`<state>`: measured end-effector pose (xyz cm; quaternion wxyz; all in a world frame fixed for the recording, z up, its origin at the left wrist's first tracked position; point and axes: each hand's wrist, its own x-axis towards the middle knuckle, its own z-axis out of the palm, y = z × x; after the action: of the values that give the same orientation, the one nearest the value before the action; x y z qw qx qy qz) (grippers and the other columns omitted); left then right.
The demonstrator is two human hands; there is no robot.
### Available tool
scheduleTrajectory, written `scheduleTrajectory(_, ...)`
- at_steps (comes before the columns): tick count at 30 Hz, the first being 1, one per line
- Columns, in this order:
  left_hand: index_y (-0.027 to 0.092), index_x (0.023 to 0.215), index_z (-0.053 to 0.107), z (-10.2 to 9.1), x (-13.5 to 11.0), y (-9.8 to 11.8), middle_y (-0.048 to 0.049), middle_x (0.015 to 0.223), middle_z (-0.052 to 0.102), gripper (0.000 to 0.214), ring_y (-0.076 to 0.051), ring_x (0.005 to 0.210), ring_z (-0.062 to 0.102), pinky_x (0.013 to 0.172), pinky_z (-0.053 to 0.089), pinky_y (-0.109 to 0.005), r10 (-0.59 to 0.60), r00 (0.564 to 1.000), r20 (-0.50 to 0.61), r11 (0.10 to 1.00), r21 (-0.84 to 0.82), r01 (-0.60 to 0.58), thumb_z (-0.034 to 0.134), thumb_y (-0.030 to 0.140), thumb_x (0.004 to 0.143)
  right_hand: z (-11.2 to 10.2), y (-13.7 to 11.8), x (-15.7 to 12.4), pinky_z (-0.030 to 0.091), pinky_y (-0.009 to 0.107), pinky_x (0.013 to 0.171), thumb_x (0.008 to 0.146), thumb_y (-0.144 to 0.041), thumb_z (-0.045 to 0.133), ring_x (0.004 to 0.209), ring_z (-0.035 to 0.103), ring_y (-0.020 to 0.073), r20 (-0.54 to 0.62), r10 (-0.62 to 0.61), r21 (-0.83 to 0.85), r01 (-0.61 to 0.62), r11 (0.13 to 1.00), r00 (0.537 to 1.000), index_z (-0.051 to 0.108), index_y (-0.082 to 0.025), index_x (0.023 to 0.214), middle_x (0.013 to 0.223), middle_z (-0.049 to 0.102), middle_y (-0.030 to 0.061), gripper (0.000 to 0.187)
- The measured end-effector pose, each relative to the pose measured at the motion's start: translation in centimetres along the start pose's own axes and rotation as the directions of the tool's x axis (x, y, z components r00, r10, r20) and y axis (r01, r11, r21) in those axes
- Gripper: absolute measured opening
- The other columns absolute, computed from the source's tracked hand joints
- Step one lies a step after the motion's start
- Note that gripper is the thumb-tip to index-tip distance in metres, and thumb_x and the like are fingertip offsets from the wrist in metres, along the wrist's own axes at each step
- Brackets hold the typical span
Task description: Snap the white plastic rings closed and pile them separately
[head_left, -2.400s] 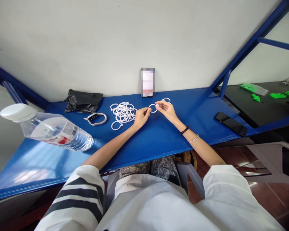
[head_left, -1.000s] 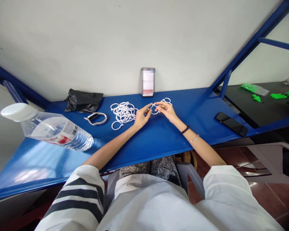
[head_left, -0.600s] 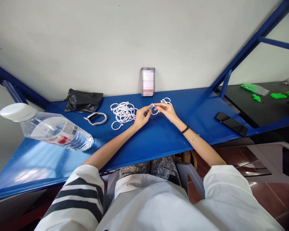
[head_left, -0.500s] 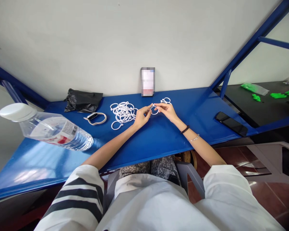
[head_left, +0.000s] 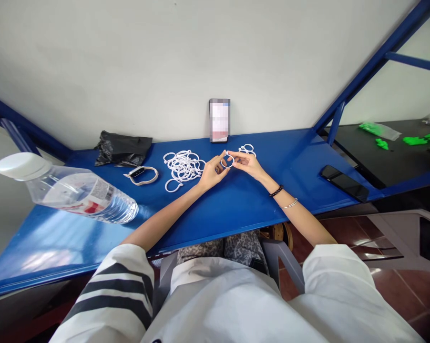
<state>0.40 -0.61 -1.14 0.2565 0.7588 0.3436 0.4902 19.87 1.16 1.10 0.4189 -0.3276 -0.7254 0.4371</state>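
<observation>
One white plastic curtain ring [head_left: 227, 166] is held between both hands above the blue table. My left hand [head_left: 211, 173] grips its left side between thumb and fingers. On the opposite side, the thumb and fingertips of my right hand [head_left: 250, 165] pinch the ring near its upper right and lower right edge. A heap of similar white rings [head_left: 184, 166] lies just left of my left hand. Behind my right hand rest a few more white rings [head_left: 249, 146], partly covered by its fingers.
A phone [head_left: 220, 120] leans upright against the wall. A black plastic bag [head_left: 124, 148], a smartwatch [head_left: 143, 176] and a large water bottle [head_left: 89, 194] are on the left. A dark phone [head_left: 344, 183] lies near the table's [head_left: 290, 190] right edge.
The fingers have shifted round the ring: both thumbs have dropped to its lower sides, and more of the ring shows. The heap has not changed.
</observation>
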Motion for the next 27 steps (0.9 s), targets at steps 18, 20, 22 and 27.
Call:
scheduleTrajectory(18,0.020,0.131,0.058,-0.1,-0.1,0.4,-0.0012,0.079,0.059,0.053,-0.008,0.053,0.044,0.058,0.046,-0.022,0.015,0.993,-0.117,0.989,0.150,0.003,0.061,0.049,0.087,0.6,-1.1,-0.2,0.054,0.034,0.078,0.082,-0.046,0.067,0.079,0.059,0.0166,-0.023,-0.045,-0.117,0.042,0.992,0.999,0.060,-0.025,0.131,0.105,0.067,0.0070,0.053)
scheduleTrajectory(20,0.020,0.131,0.058,-0.2,-0.1,0.5,-0.0010,0.079,0.059,0.052,-0.008,0.053,0.044,0.058,0.046,-0.022,0.004,0.993,-0.121,0.987,0.161,0.015,0.061,0.048,0.087,0.6,-1.2,-0.2,0.054,0.034,0.077,0.082,-0.046,0.066,0.078,0.059,0.0165,-0.035,-0.046,-0.138,0.041,0.990,0.998,0.061,-0.025,0.130,0.105,0.067,0.0070,0.053)
scheduleTrajectory(22,0.021,0.130,0.059,-0.2,-0.1,0.6,-0.0010,0.079,0.059,0.052,-0.008,0.053,0.044,0.058,0.046,-0.022,-0.001,0.992,-0.124,0.986,0.167,0.022,0.061,0.048,0.087,0.7,-1.3,-0.2,0.054,0.035,0.076,0.083,-0.046,0.065,0.076,0.059,0.0163,-0.038,-0.056,-0.156,0.050,0.986,0.998,0.060,-0.026,0.130,0.104,0.067,0.0067,0.052)
scheduleTrajectory(27,0.021,0.130,0.059,-0.2,-0.1,0.6,-0.0008,0.078,0.059,0.052,-0.007,0.052,0.044,0.058,0.045,-0.022,-0.002,0.993,-0.119,0.986,0.166,0.021,0.061,0.049,0.086,0.6,-1.3,-0.2,0.054,0.034,0.073,0.084,-0.044,0.064,0.073,0.058,0.0160,-0.029,-0.078,-0.188,0.071,0.980,0.997,0.060,-0.026,0.130,0.101,0.067,0.0062,0.050)
